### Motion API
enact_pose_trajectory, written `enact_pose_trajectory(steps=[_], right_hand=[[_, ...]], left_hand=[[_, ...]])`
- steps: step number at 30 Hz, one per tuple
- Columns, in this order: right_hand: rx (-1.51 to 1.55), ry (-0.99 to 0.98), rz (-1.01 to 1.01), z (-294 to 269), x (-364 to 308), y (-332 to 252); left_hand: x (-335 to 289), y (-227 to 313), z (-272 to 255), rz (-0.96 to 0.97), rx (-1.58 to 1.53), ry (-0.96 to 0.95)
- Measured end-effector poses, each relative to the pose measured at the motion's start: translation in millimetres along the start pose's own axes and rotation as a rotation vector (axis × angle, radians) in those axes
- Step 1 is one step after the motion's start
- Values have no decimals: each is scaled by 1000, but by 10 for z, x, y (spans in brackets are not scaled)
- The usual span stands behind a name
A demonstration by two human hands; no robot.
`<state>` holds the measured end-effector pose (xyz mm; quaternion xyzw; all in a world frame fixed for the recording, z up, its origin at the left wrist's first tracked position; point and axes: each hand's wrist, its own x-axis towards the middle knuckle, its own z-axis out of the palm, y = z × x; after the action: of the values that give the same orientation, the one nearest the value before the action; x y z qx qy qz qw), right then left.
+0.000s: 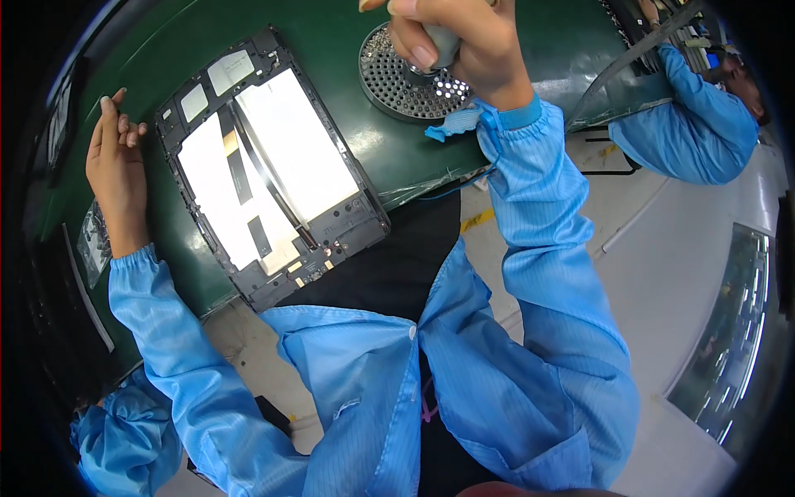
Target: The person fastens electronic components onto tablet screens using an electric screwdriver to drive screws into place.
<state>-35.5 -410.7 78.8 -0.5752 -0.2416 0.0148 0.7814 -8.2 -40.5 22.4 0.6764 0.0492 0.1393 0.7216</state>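
My right hand (464, 41) is closed around the grey body of what looks like an electric screwdriver (444, 45). The tool points down at a round metal screw tray (377, 87), full of small holes, with tiny screws piled at its upper left. Its tip is hidden by my hand. Left of the tray, a tablet with its back off (331, 178) lies tilted on the green table, showing silvery battery panels, a dark ribbon cable and small boards. My left hand (118, 161) hovers beside the tablet's left edge, fingers loosely extended, holding nothing visible.
A green mat (331, 50) covers the table, its front edge wrapped in clear film. A clear plastic bag (93, 236) lies by my left wrist. Another person in blue (691, 124) sits at the right; a blue cap (128, 439) shows at lower left. A grey cable (617, 70) runs at upper right.
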Motion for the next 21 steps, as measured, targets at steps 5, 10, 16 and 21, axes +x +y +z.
enact_pose_trajectory(steps=[5,10,16,21], right_hand=[[-9,-10,7,28,-15,37],[-31,-12,0,24,-17,70],[-53,-2,12,5,-24,77],[-30,-9,-20,-9,-9,138]], left_hand=[[88,-95,-146,6,-4,-10],[120,-117,-169,-2,-107,51],[127,-166,-128,-19,-82,54],[152,-178,-197,-1,-60,53]])
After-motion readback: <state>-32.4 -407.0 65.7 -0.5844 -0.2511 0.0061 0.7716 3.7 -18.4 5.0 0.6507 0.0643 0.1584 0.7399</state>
